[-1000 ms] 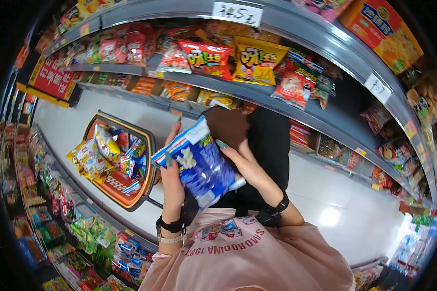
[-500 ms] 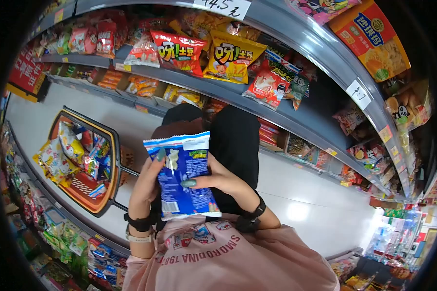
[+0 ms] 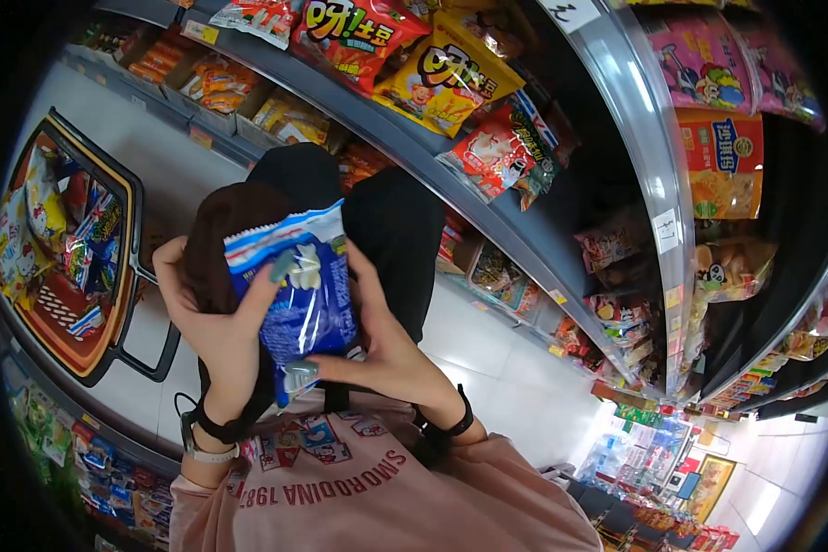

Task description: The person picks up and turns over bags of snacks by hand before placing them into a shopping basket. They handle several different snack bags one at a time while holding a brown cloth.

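A shiny blue snack bag (image 3: 308, 304) with a white, red and light-blue crimped edge is held up before my lap, slightly tilted. My left hand (image 3: 216, 317) grips its left side, thumb pressed on the front near the top and fingers behind. At the right and lower edge, my right hand (image 3: 386, 345) is closed on the bag too, its thumb lying across the lower front. White shapes are printed on the upper front. To the left, a shopping basket (image 3: 136, 267) with a dark and orange rim stands on the floor, with several snack bags in it.
A grey shelf (image 3: 405, 156) runs diagonally ahead, carrying a red snack bag (image 3: 354, 37), a yellow snack bag (image 3: 446, 78) and others. More shelves rise at the right, with an orange packet (image 3: 722, 166). Packed goods (image 3: 124, 469) line the lower left. Pale floor (image 3: 488, 359) shows at the right.
The view has swung to the right, so the basket and shelves appear further left. The bag is tilted more and looks crumpled, with both hands still on it.
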Demonstrator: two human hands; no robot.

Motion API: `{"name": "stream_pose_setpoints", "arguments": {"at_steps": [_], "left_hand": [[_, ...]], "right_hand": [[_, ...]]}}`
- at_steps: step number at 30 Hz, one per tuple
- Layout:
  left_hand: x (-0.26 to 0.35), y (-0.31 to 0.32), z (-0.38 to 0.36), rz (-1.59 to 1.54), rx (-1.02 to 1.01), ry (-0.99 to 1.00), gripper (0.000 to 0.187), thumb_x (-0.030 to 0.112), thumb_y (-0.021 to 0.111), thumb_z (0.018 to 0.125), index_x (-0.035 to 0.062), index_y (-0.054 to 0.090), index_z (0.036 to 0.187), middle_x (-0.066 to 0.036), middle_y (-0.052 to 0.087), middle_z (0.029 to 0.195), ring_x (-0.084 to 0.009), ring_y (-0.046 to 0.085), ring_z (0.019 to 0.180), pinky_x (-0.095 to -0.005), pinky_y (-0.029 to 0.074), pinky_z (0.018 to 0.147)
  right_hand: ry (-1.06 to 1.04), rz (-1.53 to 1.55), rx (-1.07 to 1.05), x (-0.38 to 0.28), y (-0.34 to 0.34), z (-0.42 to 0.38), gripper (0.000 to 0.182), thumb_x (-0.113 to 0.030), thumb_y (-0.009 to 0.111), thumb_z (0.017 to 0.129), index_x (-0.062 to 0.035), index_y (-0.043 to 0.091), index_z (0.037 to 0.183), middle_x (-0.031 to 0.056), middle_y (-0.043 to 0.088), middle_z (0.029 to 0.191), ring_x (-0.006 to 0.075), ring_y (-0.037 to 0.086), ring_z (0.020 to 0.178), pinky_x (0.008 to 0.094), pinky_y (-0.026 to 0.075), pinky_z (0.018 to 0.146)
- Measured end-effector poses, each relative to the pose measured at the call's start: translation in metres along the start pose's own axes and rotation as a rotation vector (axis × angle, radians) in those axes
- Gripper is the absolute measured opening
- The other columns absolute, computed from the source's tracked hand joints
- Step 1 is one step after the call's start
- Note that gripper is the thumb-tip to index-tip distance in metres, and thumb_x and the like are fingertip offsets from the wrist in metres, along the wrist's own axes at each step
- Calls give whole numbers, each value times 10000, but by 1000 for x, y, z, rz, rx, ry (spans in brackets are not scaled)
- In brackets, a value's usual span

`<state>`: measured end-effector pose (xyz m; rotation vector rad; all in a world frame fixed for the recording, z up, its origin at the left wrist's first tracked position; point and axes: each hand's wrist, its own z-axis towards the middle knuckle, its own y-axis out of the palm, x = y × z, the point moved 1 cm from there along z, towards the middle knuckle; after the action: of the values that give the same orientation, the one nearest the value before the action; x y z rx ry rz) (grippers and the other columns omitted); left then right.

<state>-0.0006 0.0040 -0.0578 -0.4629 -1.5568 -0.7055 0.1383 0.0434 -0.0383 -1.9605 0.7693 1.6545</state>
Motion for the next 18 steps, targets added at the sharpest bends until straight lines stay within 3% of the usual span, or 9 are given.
{"name": "stream_pose_setpoints", "arguments": {"at_steps": [1,2,6,8,10,11,12,16,18], "left_hand": [[2,1,-1,-15,-6,39,486,49,675,614,39,361,984,-54,444,932,-105,439,902,-223,350,787],[3,-3,0,-20,-1,36,486,49,675,614,39,361,984,-54,444,932,-105,439,902,-223,350,787],[1,-8,2,-114,-172,-50,498,67,685,594,39,357,967,-43,426,902,-110,432,894,-222,336,784],[-1,-8,3,-176,-218,-192,479,64,683,596,38,363,952,-39,433,882,-107,445,868,-224,343,774],[-1,-9,6,-104,-253,-119,453,60,676,609,35,365,938,-43,442,874,-103,459,848,-218,356,759],[1,-6,6,-142,-301,-146,443,65,677,611,35,368,927,-44,445,871,-103,461,844,-217,358,753],[2,-4,6,-180,-350,-173,433,70,679,612,36,371,916,-44,447,869,-103,462,839,-216,360,746],[-9,0,6,-87,-419,-74,451,109,716,562,40,382,857,-22,455,833,-103,449,813,-213,349,729],[-11,2,7,-78,-440,-43,448,122,730,552,42,383,824,-21,427,757,-82,409,752,-198,340,688]], "right_hand": [[47,67,49,1,-1,1,1003,-76,715,586,-56,-2,1287,128,202,1284,208,224,1185,307,171,962],[4,51,60,-1,-5,0,950,-82,706,596,-41,54,1286,138,256,1268,197,290,1146,302,224,941],[-96,-252,113,-14,-33,-2,866,-113,712,587,-31,187,1269,100,275,1278,197,330,1126,302,253,934],[-113,9,343,-3,-46,-5,794,-136,663,636,-31,193,1268,109,287,1270,205,343,1119,312,269,928],[21,243,356,-6,-59,-12,743,-208,601,684,-33,180,1271,112,302,1256,208,362,1105,325,285,922],[129,533,342,10,-69,-22,696,-310,554,700,-30,230,1249,128,382,1187,224,405,1069,350,315,906],[19,796,37,22,-82,-21,578,-339,481,746,-28,306,1201,139,459,1097,244,470,992,384,349,877],[129,925,571,42,-58,-24,416,-273,368,813,-12,388,1136,140,492,1056,251,517,916,378,376,852],[229,708,399,38,-47,-21,530,-344,438,765,-30,348,1183,129,453,1118,228,450,1022,347,349,875]]}}
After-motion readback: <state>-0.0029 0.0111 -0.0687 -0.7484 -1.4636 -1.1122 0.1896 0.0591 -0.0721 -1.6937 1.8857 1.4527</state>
